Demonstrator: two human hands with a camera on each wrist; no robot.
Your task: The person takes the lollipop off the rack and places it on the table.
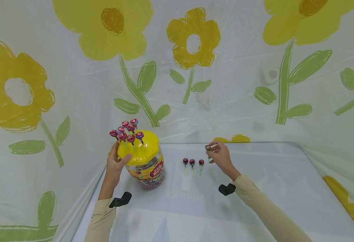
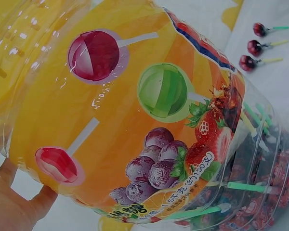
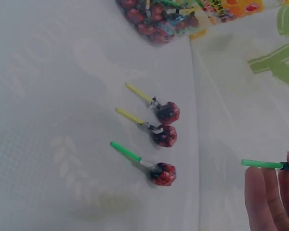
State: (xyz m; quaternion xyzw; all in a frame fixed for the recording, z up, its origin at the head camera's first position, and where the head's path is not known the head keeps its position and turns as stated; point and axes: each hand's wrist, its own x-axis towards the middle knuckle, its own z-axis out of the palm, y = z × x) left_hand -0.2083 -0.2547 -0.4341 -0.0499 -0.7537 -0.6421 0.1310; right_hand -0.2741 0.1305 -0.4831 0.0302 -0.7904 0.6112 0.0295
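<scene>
Nearest us, at the bottom of the head view, come two tan sleeves [image 1: 101, 215]. Left of centre, our left hand [image 1: 115, 164] grips the jar [image 1: 152, 171] by its yellow lid [image 1: 146, 151], thumb on top, fingers round the edge. Right of centre, our right hand [image 1: 220, 155], fingers bent close together, pinches a lollipop [image 1: 208, 148] above the table [image 1: 261, 188]. We'd do best to keep the jar steady and pinch close to the candy, leaving the green stick free. The held wrapper looks olive-gold with red on top; three lollipops [image 1: 192, 161] lying mid-frame are dark red, and the upright lollipops [image 1: 130, 138] on the lid are red and purple-blue.
</scene>
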